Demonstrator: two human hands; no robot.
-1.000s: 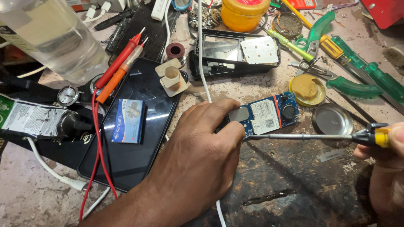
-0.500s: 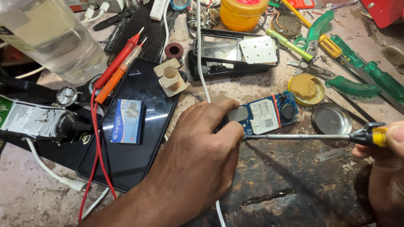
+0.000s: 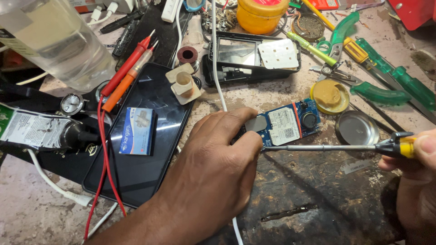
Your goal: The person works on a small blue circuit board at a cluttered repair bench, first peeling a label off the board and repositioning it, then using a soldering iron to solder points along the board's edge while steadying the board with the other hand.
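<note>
Left of the blue circuit board (image 3: 285, 125), a small blue box (image 3: 138, 131) is lying on a black phone (image 3: 141, 149). A white label is sitting on the board itself. The left hand (image 3: 218, 168) is pinning the board's left end; the right hand (image 3: 415, 179) is gripping a screwdriver (image 3: 336, 147), tip touching the board's lower edge. All is resting on a worn, scuffed workbench (image 3: 295, 199).

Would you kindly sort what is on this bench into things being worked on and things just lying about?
In hand:
- blue circuit board, pinned by the left hand
- screwdriver, in the right hand, tip at the board's edge

Lying about:
- black phone
- small blue box
- red probes
- green pliers
</note>
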